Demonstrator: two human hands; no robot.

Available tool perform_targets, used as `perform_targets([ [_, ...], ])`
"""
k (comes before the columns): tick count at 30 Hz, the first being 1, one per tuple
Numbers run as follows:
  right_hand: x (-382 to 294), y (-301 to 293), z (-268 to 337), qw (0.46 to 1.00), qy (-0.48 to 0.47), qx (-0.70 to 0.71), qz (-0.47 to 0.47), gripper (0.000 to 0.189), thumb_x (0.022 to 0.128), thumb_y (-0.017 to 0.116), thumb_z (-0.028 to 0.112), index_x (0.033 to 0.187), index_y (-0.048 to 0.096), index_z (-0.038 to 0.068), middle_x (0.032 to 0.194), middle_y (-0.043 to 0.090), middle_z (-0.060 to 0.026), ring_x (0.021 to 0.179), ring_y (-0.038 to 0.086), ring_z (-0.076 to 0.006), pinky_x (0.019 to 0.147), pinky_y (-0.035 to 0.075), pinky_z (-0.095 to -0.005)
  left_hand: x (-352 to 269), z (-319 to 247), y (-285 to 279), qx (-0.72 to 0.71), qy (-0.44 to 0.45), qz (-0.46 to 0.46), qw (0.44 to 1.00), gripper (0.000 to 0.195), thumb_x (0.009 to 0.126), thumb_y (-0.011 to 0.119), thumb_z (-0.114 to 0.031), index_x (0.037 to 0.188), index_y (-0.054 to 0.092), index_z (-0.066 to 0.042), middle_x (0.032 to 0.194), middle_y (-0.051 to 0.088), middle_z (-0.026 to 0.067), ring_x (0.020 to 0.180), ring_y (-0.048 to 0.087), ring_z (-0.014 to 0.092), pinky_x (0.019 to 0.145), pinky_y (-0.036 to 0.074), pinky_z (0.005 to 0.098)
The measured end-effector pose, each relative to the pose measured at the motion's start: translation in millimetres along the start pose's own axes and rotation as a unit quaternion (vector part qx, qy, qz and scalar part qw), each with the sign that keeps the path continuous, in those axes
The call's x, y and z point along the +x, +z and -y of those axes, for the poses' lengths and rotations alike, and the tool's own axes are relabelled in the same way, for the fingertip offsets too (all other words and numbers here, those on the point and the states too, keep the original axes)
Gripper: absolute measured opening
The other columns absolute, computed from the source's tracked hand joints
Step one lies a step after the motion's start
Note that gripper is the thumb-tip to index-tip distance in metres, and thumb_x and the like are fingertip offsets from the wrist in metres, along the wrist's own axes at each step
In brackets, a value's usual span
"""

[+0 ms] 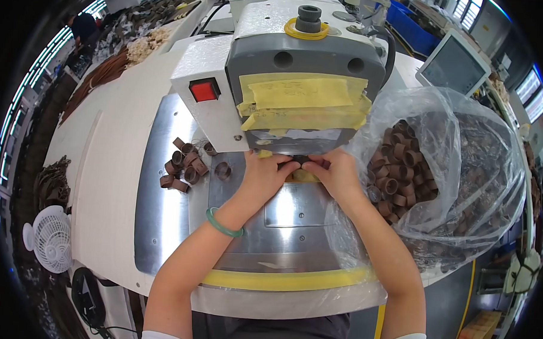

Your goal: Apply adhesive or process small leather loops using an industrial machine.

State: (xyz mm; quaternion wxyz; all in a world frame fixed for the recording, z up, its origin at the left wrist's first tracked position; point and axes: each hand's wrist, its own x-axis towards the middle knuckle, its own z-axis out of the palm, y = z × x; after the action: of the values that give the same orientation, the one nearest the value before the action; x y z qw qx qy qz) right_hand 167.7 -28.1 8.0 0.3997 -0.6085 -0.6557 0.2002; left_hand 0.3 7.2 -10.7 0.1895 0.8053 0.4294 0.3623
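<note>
My left hand (264, 173) and my right hand (338, 172) meet under the front of a white and grey industrial sewing machine head (302, 49). Thumbs and fingertips of both pinch a small dark piece (303, 160), mostly hidden by the fingers and the machine. Below the fingertips, a yellowish patch (305, 175) lies on the metal bed plate (297, 210). Left of my left hand is a loose pile of brown fabric loops (191, 164), with one loop (223, 170) lying apart. Right of my right hand, a clear plastic bag (459, 176) holds many brown loops (399, 167).
A red switch (204, 90) sits on the machine's left side. Yellow tape (290, 278) runs along the front table edge. A screen (454, 61) stands behind the bag. A white fan (51, 239) is at the left edge. Brown cords (95, 82) lie far left; a person (83, 28) is beyond.
</note>
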Motion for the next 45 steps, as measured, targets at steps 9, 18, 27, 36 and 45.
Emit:
perform_targets([
  [9,-8,0,1,0.988,-0.150,-0.002,-0.023,0.016,0.065,0.069,0.008,0.078,0.063,0.003,0.073,0.057,-0.0102,0.075,0.055,-0.0275,0.065,0.045,-0.0349,-3,-4,-13,-0.027,-0.024,0.066,0.997,0.019,0.068,0.068,-0.026,0.075,0.067,-0.008,0.077,0.062,0.0034,0.079,0.053,0.022,0.083,0.029,0.0374],
  [18,-30,-4,19,0.990,-0.123,-0.065,0.033,0.020,0.063,0.069,0.013,0.076,0.056,0.005,0.072,0.053,-0.0100,0.065,0.055,-0.0282,0.058,0.047,-0.0368,-19,-14,-31,-0.064,0.127,0.115,0.983,0.011,0.077,0.060,-0.016,0.080,0.065,-0.007,0.069,0.054,0.0029,0.067,0.051,0.020,0.075,0.033,0.0328],
  [27,-42,-9,32,0.972,-0.192,-0.102,0.088,0.012,0.062,0.061,0.008,0.072,0.054,0.006,0.070,0.051,-0.0097,0.064,0.055,-0.0271,0.052,0.047,-0.0370,-11,-17,-24,0.025,0.189,0.035,0.981,0.013,0.080,0.057,-0.021,0.084,0.063,-0.010,0.091,0.061,0.0026,0.081,0.054,0.023,0.078,0.032,0.0348],
  [36,-7,-2,-2,0.967,-0.231,-0.106,0.008,0.013,0.068,0.064,0.009,0.081,0.062,0.008,0.078,0.052,-0.0087,0.072,0.056,-0.0255,0.059,0.048,-0.0341,-4,-5,-15,0.069,-0.053,0.063,0.994,0.021,0.068,0.066,-0.031,0.074,0.065,-0.010,0.063,0.061,0.0036,0.074,0.053,0.022,0.074,0.030,0.0354],
  [45,-2,-4,-5,0.996,-0.081,0.013,0.020,0.013,0.069,0.067,0.013,0.079,0.063,0.004,0.077,0.056,-0.0096,0.068,0.058,-0.0264,0.061,0.047,-0.0342,-4,-14,-4,0.088,0.012,-0.034,0.996,0.020,0.070,0.065,-0.029,0.080,0.068,-0.011,0.059,0.059,0.0009,0.060,0.053,0.017,0.070,0.027,0.0337],
])
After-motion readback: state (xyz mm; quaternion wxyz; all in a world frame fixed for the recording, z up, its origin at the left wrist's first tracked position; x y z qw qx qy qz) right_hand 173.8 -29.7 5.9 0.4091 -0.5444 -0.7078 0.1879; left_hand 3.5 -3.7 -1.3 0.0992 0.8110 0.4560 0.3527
